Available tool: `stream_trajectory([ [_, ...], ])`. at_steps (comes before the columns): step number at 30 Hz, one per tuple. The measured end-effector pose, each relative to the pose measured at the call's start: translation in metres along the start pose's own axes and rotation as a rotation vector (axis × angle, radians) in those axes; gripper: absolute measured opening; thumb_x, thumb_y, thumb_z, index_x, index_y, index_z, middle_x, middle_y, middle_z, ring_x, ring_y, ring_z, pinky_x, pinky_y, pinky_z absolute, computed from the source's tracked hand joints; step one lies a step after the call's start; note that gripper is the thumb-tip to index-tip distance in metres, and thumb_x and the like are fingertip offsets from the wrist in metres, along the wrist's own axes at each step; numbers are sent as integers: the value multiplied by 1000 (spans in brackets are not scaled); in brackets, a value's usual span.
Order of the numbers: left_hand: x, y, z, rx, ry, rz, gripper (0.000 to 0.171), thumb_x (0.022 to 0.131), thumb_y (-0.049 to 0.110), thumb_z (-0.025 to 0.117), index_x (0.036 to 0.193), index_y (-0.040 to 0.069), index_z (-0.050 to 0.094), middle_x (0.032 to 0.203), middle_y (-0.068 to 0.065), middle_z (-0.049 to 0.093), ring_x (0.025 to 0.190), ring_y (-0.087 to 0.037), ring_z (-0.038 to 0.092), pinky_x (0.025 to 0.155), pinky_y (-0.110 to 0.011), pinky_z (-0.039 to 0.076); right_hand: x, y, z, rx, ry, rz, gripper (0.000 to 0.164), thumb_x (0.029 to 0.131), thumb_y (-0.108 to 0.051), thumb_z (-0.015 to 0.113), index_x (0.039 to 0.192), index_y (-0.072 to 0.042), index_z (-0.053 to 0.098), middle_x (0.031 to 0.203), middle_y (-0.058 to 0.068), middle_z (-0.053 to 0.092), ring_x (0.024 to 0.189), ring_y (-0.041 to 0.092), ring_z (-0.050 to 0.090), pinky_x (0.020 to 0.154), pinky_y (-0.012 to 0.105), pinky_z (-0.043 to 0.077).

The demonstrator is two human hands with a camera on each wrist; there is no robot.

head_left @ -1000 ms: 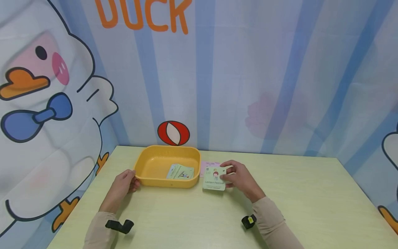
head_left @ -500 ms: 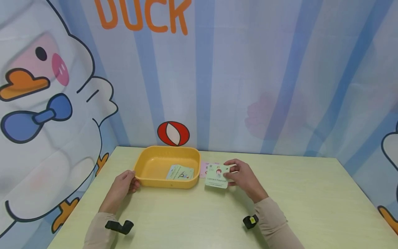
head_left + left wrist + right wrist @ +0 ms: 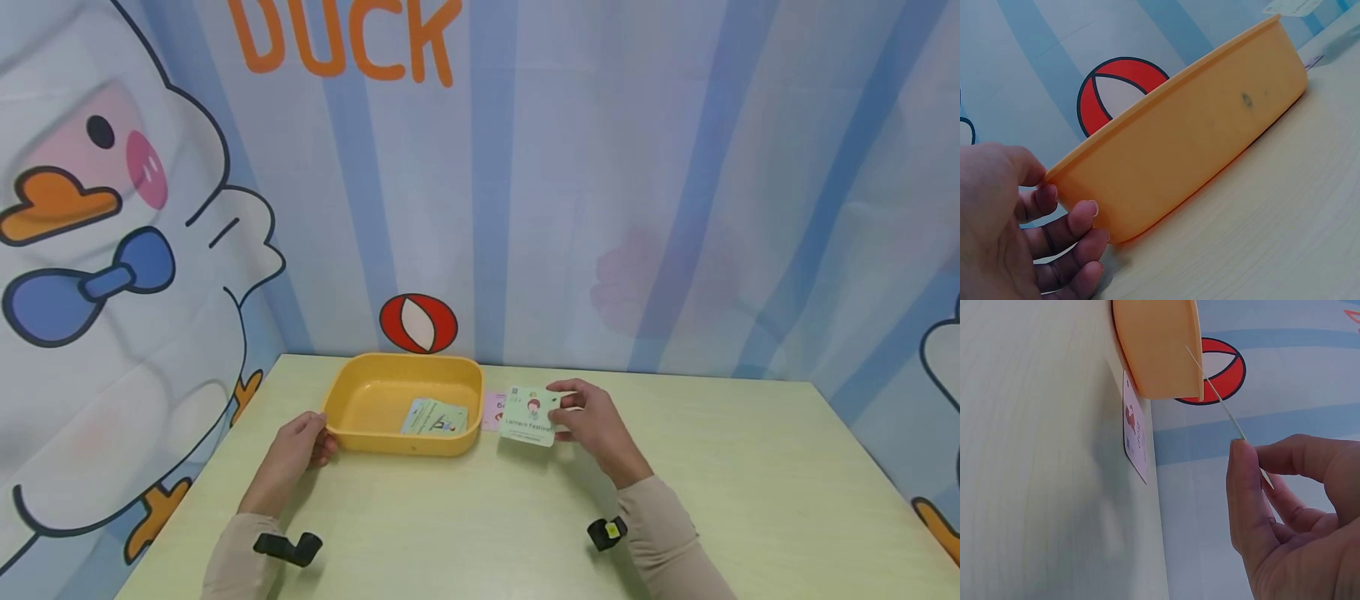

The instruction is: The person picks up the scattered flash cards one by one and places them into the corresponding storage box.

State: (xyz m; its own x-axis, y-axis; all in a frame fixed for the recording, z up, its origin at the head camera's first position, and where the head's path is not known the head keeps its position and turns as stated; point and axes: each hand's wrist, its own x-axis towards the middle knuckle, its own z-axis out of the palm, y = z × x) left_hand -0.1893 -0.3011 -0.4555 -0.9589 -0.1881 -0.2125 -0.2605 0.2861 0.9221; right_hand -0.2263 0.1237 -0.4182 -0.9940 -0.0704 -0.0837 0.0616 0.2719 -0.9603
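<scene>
A green card (image 3: 528, 415) printed "Lantern Festival" is pinched at its right edge by my right hand (image 3: 592, 421). The right wrist view shows that card (image 3: 1225, 406) edge-on between thumb and fingers, raised above the table. Beneath it a pink card (image 3: 492, 411) lies flat beside the tray, partly hidden by the green one. My left hand (image 3: 295, 442) holds the near left corner of a yellow plastic tray (image 3: 405, 444). In the left wrist view the thumb and index finger of this hand (image 3: 1035, 231) grip the rim. Inside the tray lie green cards (image 3: 435, 417), overlapping in its right part.
The pale wooden table (image 3: 420, 525) runs back to a blue striped curtain (image 3: 555, 208) with a cartoon duck and a red ball (image 3: 401, 322) printed on it. Black wrist cameras sit on both sleeves.
My right hand has moved the green card slightly right and away from me, tilting it a little. The left hand and the tray have stayed in place.
</scene>
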Motion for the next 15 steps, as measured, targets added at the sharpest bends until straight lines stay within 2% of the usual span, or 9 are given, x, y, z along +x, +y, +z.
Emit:
stream_trajectory([
  [8,1,0,0,-8,1,1,34,110,33,37,104,4,54,85,-2,61,80,-16,56,71,-24,51,2,-5,0,20,90,-35,43,92,0,65,134,-8,62,107,14,57,95,26,62,73,34,60],
  [15,3,-2,0,-7,2,-2,34,111,34,37,103,5,54,85,-1,61,80,-16,56,70,-23,50,1,-12,-2,66,117,-56,44,91,-4,69,134,-8,58,108,16,65,97,27,65,75,36,60],
])
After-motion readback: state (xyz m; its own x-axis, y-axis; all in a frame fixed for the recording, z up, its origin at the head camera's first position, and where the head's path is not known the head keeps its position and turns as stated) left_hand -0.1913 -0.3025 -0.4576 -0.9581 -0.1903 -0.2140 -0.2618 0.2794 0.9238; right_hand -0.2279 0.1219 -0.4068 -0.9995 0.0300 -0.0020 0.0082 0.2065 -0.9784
